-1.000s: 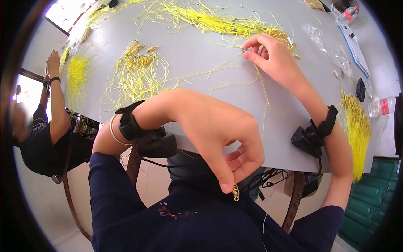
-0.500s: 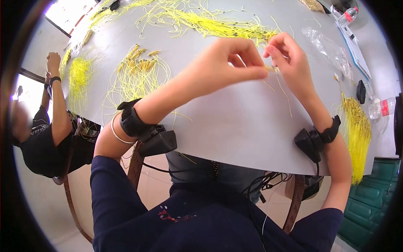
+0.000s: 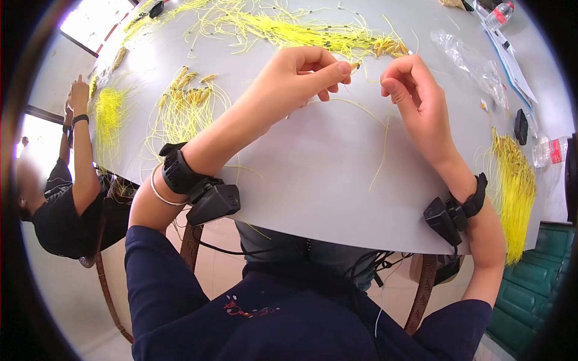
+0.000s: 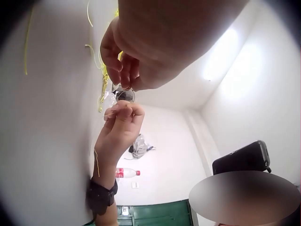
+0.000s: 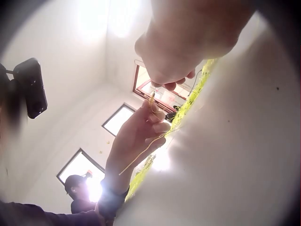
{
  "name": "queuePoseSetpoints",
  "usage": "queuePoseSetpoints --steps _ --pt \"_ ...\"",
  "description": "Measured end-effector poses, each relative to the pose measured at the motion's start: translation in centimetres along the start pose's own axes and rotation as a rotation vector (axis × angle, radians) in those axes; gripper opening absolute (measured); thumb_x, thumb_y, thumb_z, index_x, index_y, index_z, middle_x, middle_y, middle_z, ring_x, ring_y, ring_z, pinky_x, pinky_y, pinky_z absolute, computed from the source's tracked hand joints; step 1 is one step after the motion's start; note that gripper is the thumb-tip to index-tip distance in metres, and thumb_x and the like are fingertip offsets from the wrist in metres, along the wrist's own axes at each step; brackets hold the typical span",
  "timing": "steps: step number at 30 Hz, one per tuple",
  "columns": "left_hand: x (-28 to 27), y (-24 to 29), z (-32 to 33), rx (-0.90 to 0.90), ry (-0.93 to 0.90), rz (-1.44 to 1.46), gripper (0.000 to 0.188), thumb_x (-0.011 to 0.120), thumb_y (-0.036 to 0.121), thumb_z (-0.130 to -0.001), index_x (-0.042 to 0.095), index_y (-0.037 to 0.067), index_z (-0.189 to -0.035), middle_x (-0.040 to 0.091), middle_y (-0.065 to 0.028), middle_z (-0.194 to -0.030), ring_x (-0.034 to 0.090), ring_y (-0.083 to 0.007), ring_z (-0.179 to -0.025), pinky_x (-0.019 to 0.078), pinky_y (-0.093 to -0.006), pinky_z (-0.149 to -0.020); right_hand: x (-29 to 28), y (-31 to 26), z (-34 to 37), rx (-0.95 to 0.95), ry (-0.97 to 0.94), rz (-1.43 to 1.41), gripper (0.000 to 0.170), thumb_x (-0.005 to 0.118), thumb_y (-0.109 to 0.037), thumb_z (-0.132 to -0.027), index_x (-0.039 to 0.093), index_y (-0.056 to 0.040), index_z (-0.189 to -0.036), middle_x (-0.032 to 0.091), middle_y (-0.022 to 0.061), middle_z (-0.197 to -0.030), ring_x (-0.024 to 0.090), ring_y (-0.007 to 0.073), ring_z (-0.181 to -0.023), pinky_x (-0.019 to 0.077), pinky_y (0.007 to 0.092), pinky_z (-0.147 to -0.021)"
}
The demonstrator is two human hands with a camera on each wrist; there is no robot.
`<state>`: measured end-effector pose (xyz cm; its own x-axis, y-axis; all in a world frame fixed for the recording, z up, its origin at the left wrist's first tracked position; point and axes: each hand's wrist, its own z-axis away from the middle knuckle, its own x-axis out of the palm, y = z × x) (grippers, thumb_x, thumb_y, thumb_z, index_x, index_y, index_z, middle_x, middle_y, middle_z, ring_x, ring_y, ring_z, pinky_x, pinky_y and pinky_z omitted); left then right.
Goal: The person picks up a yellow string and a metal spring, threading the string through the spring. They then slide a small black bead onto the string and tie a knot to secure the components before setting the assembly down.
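Note:
In the head view my left hand (image 3: 310, 75) pinches a small gold spring-like piece (image 3: 354, 66) between thumb and forefinger, above the grey table. My right hand (image 3: 415, 96), a short way to its right, has thumb and forefinger pinched on a thin yellow line (image 3: 385, 129), part of which trails down over the table. In the right wrist view the gold piece (image 5: 152, 98) stands up from the fingertips of my left hand (image 5: 134, 136), with yellow line beside it. The right fingertips are partly hidden in that view.
A long yellow bundle of lines (image 3: 289, 35) with gold ends lies behind the hands. Another pile with gold pieces (image 3: 192, 96) is at left, and a third bundle (image 3: 509, 198) hangs over the right edge. Bottles (image 3: 549, 151), plastic bags (image 3: 469, 66) and a seated person (image 3: 60, 204) are around.
My left hand rose from near the body with the gold piece, met the right hand, then drew back left. The right hand moved right and slightly down.

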<state>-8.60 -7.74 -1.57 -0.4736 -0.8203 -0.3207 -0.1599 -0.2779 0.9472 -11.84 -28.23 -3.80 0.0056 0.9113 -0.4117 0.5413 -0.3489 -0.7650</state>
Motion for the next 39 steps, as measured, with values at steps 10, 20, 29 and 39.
queuePoseSetpoints --steps 10,20,29,39 --pt "0.1 -0.2 0.0 0.060 -0.055 -0.011 0.029 0.059 0.038 -0.084 0.061 0.009 -0.083 0.055 0.0052 -0.072 0.050 -0.0017 -0.067 0.0328 -0.0160 -0.053 -0.1 0.2 -0.1 0.076 0.007 0.027 0.011 0.056 -0.010 -0.087 0.049 -0.0023 -0.086 0.055 0.0022 -0.074 0.053 0.0091 -0.068 0.0440 0.0222 -0.066" --pt "0.8 -0.5 0.1 0.048 -0.029 -0.037 0.026 0.060 0.036 -0.084 0.059 0.010 -0.079 0.053 0.0060 -0.070 0.049 -0.0014 -0.064 0.0323 -0.0163 -0.052 0.7 -1.3 0.2 0.193 0.068 -0.164 0.011 0.057 -0.009 -0.086 0.055 -0.0016 -0.093 0.060 0.0029 -0.075 0.057 0.0076 -0.070 0.0455 0.0200 -0.059" --pt "0.9 -0.6 0.2 0.063 0.012 -0.024 0.027 0.060 0.036 -0.083 0.060 0.010 -0.082 0.053 0.0057 -0.071 0.049 -0.0026 -0.064 0.0331 -0.0171 -0.053 1.1 -1.5 0.5 0.214 0.152 -0.236 0.009 0.058 -0.009 -0.085 0.056 -0.0010 -0.089 0.060 0.0030 -0.073 0.056 0.0059 -0.065 0.0452 0.0189 -0.056" --pt "0.9 -0.8 0.2 0.057 0.036 -0.047 0.025 0.060 0.034 -0.084 0.062 0.009 -0.085 0.054 0.0054 -0.072 0.049 -0.0029 -0.064 0.0334 -0.0168 -0.053 1.2 -2.0 0.6 0.232 0.107 -0.286 0.009 0.058 -0.010 -0.086 0.055 -0.0020 -0.087 0.061 0.0028 -0.074 0.056 0.0054 -0.065 0.0438 0.0180 -0.055"
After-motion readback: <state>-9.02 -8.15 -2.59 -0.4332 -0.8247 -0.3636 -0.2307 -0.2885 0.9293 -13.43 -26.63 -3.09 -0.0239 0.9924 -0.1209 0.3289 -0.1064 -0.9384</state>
